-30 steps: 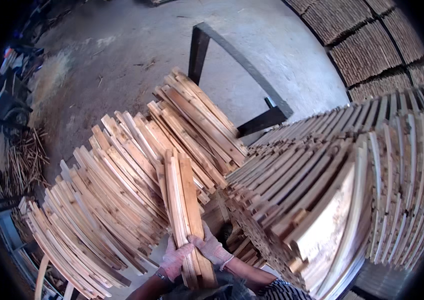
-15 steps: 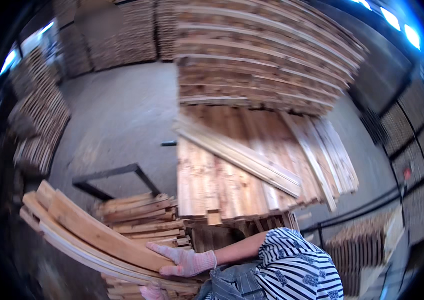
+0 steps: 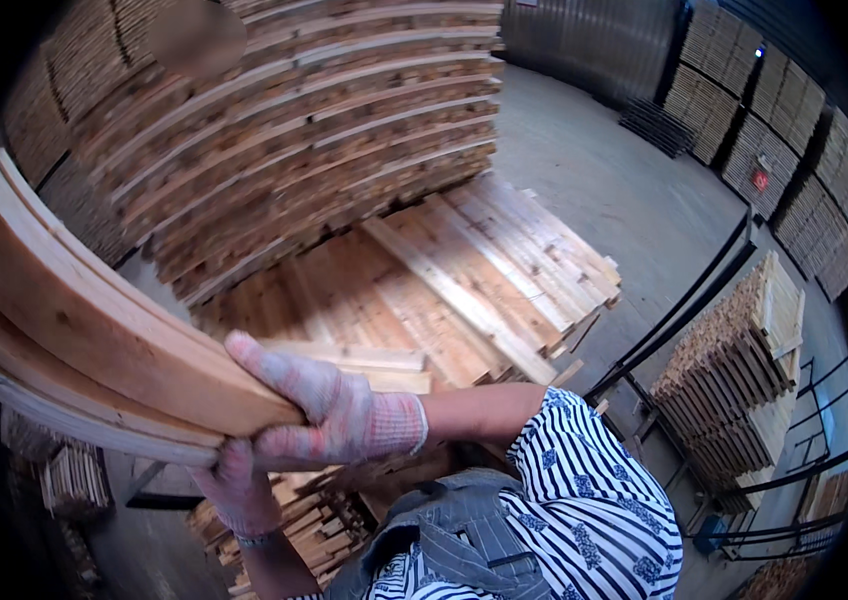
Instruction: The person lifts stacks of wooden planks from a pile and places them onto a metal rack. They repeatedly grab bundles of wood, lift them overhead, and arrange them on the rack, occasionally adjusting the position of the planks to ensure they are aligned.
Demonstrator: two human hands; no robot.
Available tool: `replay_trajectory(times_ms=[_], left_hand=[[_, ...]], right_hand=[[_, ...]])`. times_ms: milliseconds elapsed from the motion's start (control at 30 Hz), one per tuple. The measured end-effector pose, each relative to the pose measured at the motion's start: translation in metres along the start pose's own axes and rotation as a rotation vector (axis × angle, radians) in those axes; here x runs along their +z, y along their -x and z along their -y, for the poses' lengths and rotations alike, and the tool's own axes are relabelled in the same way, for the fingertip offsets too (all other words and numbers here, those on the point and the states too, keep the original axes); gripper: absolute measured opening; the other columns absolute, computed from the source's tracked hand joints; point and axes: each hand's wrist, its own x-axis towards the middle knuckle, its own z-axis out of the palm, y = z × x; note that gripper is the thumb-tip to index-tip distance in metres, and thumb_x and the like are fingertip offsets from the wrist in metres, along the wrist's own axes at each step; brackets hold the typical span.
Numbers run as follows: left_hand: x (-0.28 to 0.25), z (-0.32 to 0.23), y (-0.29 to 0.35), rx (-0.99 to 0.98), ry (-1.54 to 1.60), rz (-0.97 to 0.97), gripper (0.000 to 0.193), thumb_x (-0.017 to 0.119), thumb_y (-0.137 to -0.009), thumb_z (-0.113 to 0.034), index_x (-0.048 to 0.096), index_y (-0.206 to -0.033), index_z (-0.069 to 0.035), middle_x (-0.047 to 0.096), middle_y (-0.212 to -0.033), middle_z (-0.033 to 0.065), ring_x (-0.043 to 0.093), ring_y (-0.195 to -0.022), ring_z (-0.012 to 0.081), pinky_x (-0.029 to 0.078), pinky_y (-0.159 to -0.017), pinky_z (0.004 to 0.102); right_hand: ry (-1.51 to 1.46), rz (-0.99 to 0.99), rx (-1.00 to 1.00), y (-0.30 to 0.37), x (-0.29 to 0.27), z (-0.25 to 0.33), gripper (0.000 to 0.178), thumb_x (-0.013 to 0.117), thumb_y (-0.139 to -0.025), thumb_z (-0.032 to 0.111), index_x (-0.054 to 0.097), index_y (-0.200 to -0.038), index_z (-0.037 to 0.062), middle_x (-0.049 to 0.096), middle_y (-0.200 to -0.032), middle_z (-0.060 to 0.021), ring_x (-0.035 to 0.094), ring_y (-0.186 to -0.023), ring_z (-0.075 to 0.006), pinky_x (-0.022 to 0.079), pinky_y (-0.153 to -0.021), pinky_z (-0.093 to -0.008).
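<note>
A bundle of several wooden boards (image 3: pixel 114 340) rises at the left, close to me, bent by the lens. My right hand (image 3: pixel 334 405), in a pale glove with pinkish patches, is closed round the near end of the bundle, thumb along the upper face. Below it, my left hand (image 3: pixel 242 490), gloved alike, grips the boards' underside by their lower edge; its fingers are partly hidden. Behind the hands lies a layer of planks (image 3: pixel 344 290) side by side. One loose pale plank (image 3: pixel 459 300) rests slantwise on that layer, and other loose planks (image 3: pixel 374 360) lie just past my right hand.
A tall stack of boards (image 3: pixel 314 130) stands behind the plank layer. Below my hands is a pile of shorter pieces (image 3: pixel 314 515). Black metal rails (image 3: pixel 679 305) and another board stack (image 3: pixel 724 370) stand at the right. Stacked lumber (image 3: pixel 789 140) lines the far right wall.
The boards have come up nearer to me, both hands still on them. My left hand now shows more fully below the bundle. The view has turned to the right.
</note>
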Motion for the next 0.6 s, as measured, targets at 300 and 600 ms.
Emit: replay_trajectory(times_ms=[300, 600], left_hand=[[0.174, 0.055, -0.03, -0.021, -0.11, 0.322, 0.073, 0.085, -0.08, -0.022, 0.048, -0.138, 0.002, 0.058, -0.13, 0.0122, 0.058, -0.115, 0.023, 0.05, -0.099, 0.0388], [0.243, 0.087, -0.044, 0.038, -0.089, 0.465, 0.072, 0.087, -0.076, -0.011, 0.047, -0.135, -0.002, 0.065, -0.117, 0.0062, 0.065, -0.104, 0.0178, 0.056, -0.09, 0.034]], right_hand=[[0.176, -0.114, -0.012, 0.028, -0.178, -0.052, 0.097, 0.067, -0.093, 0.047, 0.015, -0.157, -0.0046, 0.043, -0.149, -0.0239, 0.046, -0.137, -0.0312, 0.038, -0.111, -0.0359], [0.041, -0.25, -0.185, 0.03, -0.211, -0.109, 0.077, 0.055, -0.102, 0.033, 0.014, -0.157, -0.0036, 0.038, -0.153, -0.0205, 0.04, -0.14, -0.027, 0.032, -0.115, -0.0351]])
